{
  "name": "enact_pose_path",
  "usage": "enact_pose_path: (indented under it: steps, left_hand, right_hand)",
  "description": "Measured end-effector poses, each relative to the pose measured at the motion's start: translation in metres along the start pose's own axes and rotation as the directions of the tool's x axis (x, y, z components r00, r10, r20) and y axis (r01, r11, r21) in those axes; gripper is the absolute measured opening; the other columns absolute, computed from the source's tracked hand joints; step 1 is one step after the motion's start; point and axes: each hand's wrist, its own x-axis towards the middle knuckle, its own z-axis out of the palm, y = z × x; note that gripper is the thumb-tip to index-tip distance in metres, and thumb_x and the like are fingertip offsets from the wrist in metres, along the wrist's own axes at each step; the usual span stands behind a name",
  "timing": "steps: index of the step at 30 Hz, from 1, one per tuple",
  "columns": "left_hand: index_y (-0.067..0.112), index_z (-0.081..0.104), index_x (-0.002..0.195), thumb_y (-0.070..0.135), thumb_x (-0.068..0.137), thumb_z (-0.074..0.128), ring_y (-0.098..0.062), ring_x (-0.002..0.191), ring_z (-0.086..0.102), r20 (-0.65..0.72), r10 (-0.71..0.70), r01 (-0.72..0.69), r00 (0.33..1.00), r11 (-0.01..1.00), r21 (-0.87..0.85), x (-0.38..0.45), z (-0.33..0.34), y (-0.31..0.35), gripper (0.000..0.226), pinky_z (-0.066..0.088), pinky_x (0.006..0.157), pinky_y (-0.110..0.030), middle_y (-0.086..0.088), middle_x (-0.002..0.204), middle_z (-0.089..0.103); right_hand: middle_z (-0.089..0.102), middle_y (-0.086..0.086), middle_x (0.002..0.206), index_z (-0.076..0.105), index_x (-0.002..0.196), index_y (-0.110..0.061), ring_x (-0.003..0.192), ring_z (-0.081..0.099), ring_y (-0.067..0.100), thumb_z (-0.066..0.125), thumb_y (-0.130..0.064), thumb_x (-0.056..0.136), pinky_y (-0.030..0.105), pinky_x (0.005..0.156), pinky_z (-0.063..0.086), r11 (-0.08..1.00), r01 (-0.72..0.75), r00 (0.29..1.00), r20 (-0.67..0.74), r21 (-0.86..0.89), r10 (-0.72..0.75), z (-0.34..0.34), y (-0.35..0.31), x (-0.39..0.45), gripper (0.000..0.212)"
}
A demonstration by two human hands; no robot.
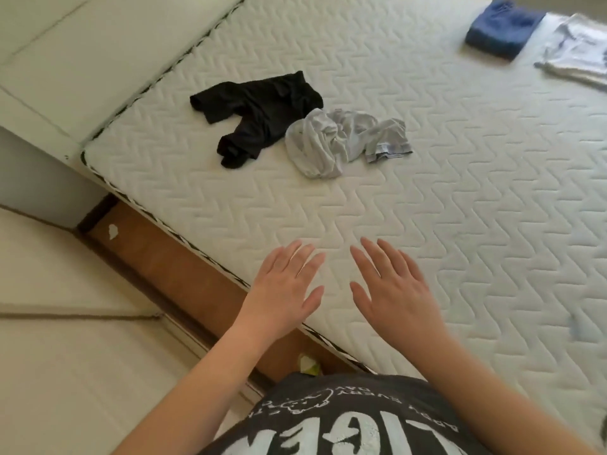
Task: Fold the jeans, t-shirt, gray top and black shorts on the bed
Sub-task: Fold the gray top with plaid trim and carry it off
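Note:
The black shorts (259,116) lie crumpled on the white quilted mattress (427,198), near its left edge. Touching their right side is the gray top (341,141), bunched in a heap. At the far right corner sit the folded blue jeans (502,27), and beside them the white t-shirt (578,55) lies flat, partly cut off by the frame. My left hand (282,290) and my right hand (394,290) hover side by side over the mattress's near edge, fingers straight and spread, holding nothing, well short of the shorts and top.
A brown wooden bed frame (157,254) runs along the mattress's left edge. Beyond it lies pale flooring (65,356). A white padded headboard (98,44) stands at the upper left. A small yellow-green scrap (308,364) lies by my body.

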Motion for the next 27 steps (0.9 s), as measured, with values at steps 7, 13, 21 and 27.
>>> enact_pose_path:
  steps: [7, 13, 21, 27]
  left_hand:
    - [0.018, 0.048, 0.144, 0.047, 0.095, 0.032, -0.026, 0.141, 0.039, 0.025, 0.120, -0.121, 0.992, 0.992, 0.029, 0.051, -0.012, -0.008, 0.060, 0.028, 0.116, -0.043, -0.005, 0.149, 0.047]
    - [0.021, 0.037, 0.150, 0.050, 0.097, 0.028, -0.024, 0.145, 0.029, 0.024, 0.080, -0.082, 0.996, 0.994, 0.069, 0.092, -0.023, -0.015, 0.061, 0.022, 0.118, -0.041, -0.002, 0.154, 0.040]
    - [0.019, 0.039, 0.149, 0.044, 0.098, 0.044, -0.025, 0.145, 0.031, 0.019, 0.030, -0.031, 0.999, 0.997, 0.066, 0.122, -0.024, -0.079, 0.057, 0.025, 0.116, -0.042, -0.004, 0.153, 0.041]
    - [0.020, 0.035, 0.152, 0.042, 0.097, 0.044, -0.023, 0.147, 0.027, 0.061, 0.072, -0.074, 0.996, 0.997, 0.031, 0.167, -0.010, -0.174, 0.059, 0.022, 0.117, -0.040, -0.003, 0.155, 0.038]
  right_hand:
    - [0.039, 0.004, 0.154, 0.042, 0.148, -0.019, 0.143, 0.035, 0.026, 0.048, -0.039, 0.098, 0.043, 0.117, 0.025, 0.989, -0.133, 0.991, -0.023, 0.059, 0.134, -0.013, 0.019, 0.015, 0.054]
    - [0.026, -0.001, 0.160, 0.030, 0.152, -0.024, 0.148, 0.022, 0.023, 0.038, -0.043, 0.100, 0.039, 0.120, 0.013, 0.979, -0.168, 0.986, 0.024, 0.118, 0.166, -0.014, 0.044, 0.043, 0.056]
    - [0.030, 0.001, 0.159, 0.031, 0.152, -0.021, 0.147, 0.025, 0.024, 0.038, -0.042, 0.099, 0.038, 0.118, 0.013, 0.983, -0.149, 0.989, 0.012, 0.103, 0.149, -0.017, 0.029, 0.111, 0.058]
    - [0.034, 0.003, 0.157, 0.035, 0.151, -0.019, 0.144, 0.031, 0.025, 0.045, -0.039, 0.098, 0.041, 0.117, 0.020, 0.968, -0.235, 0.972, 0.033, 0.084, 0.233, 0.008, -0.014, 0.186, 0.058]
